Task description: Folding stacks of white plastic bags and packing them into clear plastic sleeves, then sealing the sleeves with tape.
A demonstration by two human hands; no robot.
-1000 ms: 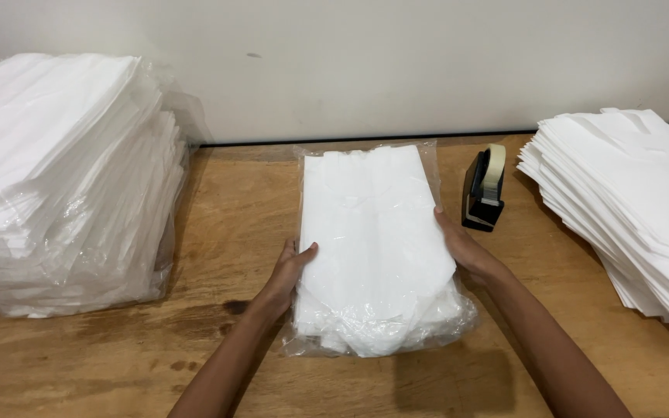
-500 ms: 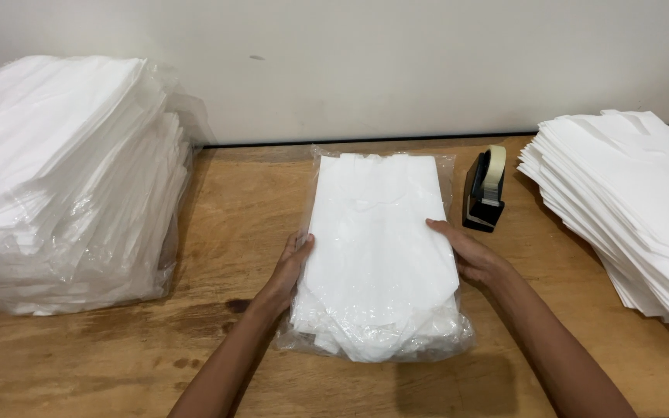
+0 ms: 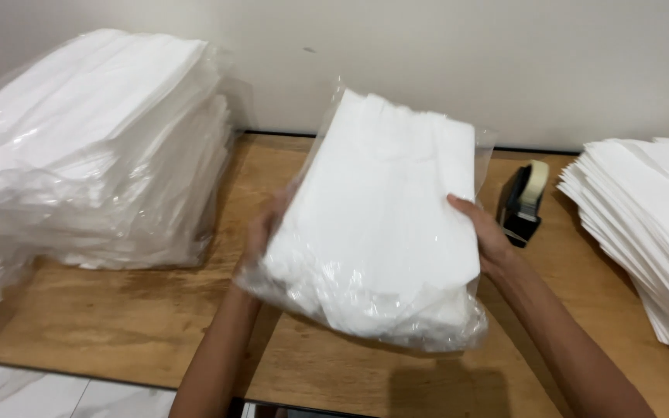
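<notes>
I grip the clear plastic bag of folded white cloths with my left hand and right hand, lifted off the wooden table, not yet stacked.

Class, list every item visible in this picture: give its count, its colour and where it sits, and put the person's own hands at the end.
Bagged packet of folded white sheets: one, white in clear plastic, centre, held tilted above the table.
Stack of bagged packets: one pile, white in clear plastic, left on the table.
Stack of loose folded sheets: one pile, white, right on the table.
Tape dispenser: one, black with a pale roll, right of the held packet.
Table: one, brown wood, against a pale wall.
Left hand: on the packet's left edge.
Right hand: on the packet's right edge.
</notes>
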